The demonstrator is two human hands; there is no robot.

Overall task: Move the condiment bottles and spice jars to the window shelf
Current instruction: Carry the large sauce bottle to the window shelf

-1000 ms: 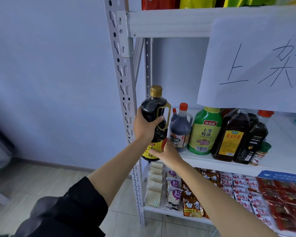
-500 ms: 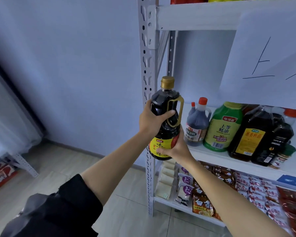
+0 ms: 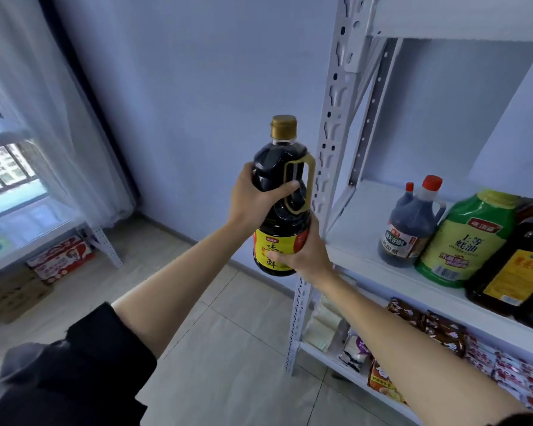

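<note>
The white metal rack (image 3: 336, 155) fills the right side, and its middle shelf (image 3: 360, 229) holds what's left of the condiments: a green squeeze bottle (image 3: 465, 241), a small dark vinegar jug (image 3: 411, 229) with a red cap just beside it, and a big brown bottle (image 3: 517, 272) at the frame edge. Snack packets (image 3: 437, 333) sit on the shelf below. Over on the far left there's a window with another shelf (image 3: 16, 229) in front of it, well apart from the rack, so I'd guess that's the destination.

The soy sauce bottle (image 3: 282, 198) is off the rack, held upright in mid-air just beside the rack post. Left hand (image 3: 253, 198) is wrapped around the shoulder next to the moulded handle, fingers curled tight on it. Right hand (image 3: 302, 250) cups the label area down low, fingers curled round the body.

Looks nearly full, so probably heavy-ish. It's plastic by the look of it, smooth and a bit slick, so two hands makes sense. Honestly the handle loop or the narrow waist is the safest place to hang on.
</note>
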